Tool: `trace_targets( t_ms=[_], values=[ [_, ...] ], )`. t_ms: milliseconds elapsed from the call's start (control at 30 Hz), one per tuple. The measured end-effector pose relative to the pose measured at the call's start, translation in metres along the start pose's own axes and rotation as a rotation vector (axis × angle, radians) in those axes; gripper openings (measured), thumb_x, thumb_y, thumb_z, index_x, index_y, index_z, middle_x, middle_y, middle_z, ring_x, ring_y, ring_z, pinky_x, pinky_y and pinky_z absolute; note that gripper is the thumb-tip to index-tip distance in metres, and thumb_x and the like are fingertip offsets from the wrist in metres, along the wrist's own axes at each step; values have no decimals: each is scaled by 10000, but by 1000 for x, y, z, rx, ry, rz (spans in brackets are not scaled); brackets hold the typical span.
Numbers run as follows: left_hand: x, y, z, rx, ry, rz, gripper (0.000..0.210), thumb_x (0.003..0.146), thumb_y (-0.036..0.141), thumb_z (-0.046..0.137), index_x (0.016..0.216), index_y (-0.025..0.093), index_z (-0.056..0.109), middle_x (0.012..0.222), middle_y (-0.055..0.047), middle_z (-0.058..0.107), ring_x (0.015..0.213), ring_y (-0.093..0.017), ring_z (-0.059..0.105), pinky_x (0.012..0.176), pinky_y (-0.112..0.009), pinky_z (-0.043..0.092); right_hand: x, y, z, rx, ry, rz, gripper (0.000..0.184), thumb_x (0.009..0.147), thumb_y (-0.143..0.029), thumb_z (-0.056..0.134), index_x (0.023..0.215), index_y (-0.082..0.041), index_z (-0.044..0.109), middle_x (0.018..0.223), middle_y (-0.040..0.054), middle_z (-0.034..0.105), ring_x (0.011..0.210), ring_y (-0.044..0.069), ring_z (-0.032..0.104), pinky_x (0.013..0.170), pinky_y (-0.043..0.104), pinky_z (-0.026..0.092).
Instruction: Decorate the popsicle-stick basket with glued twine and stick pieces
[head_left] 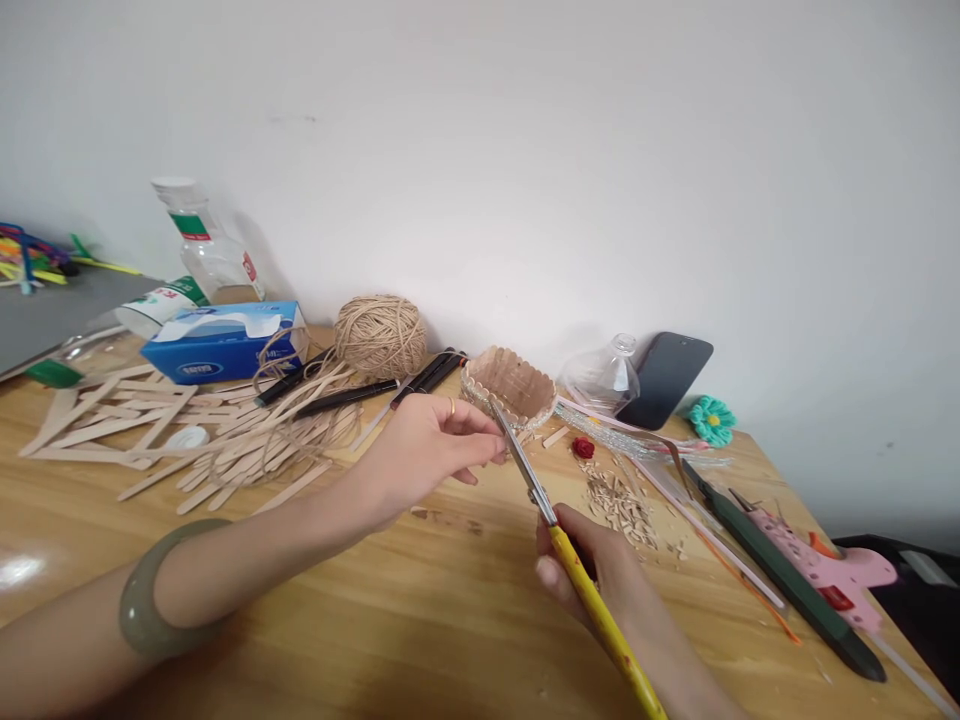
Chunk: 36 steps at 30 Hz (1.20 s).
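Wood desk point(450, 620), pale wall point(525, 170) behind. Left fingers point(481, 450) are pinched together, can't tell if anything's between them. Right fingers point(552, 573) are clamped on the scissors point(582, 588), behind the pivot, probably for leverage, tips right beside the left fingertips. Box point(517, 376) just beyond, chips point(621, 506) off right. Twine point(381, 335) and sticks point(232, 480) sit left, probably leaving elbow room.

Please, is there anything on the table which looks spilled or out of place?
Yes: small wood scraps lie scattered on the table, beyond the right hand. They look odd because they form a loose, messy patch of tiny bits, unlike the long wooden sticks at the left.
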<state>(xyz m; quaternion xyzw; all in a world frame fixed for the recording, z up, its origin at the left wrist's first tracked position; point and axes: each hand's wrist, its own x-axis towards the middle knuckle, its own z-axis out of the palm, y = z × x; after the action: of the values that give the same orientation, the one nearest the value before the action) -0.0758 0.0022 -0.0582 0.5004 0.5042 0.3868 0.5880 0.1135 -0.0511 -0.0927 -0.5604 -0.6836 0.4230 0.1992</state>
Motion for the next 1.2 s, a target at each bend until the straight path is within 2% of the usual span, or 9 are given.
trace_targets(
  t_ms=[267,400,833,1067,1200],
  values=[
    [0,-6,1,-86,-17,38,64,653,223,677,643,160,679,679,-14,708,678,-145,634,589,-243,515,1,5,0,89,-51,-118,615,724,-804,370,760,-196,455,687,-4,434,617,147,373,534,265,336],
    [0,-10,4,-149,-27,59,86,675,243,684,664,159,672,679,-9,703,671,-133,629,589,-235,509,0,4,-1,73,-61,-109,609,738,-799,350,797,-203,460,730,13,459,658,170,417,579,284,373],
    [-2,-11,6,-201,-60,63,58,678,202,684,647,154,673,645,8,681,636,-106,603,574,-209,486,0,1,-1,77,-50,-96,614,719,-813,360,725,-202,419,676,-9,392,612,146,343,540,269,311],
    [-3,-12,9,-224,-37,62,67,688,200,680,648,147,675,642,6,676,638,-104,600,560,-196,479,-1,3,1,35,-38,-103,614,746,-794,345,787,-192,458,711,11,461,643,160,401,570,282,365],
    [-3,-12,10,-240,-32,67,60,691,185,676,649,142,673,638,12,671,627,-93,593,547,-181,471,-1,4,2,31,-40,-111,620,743,-801,328,780,-193,446,703,3,442,631,154,383,556,273,354]
  ],
)
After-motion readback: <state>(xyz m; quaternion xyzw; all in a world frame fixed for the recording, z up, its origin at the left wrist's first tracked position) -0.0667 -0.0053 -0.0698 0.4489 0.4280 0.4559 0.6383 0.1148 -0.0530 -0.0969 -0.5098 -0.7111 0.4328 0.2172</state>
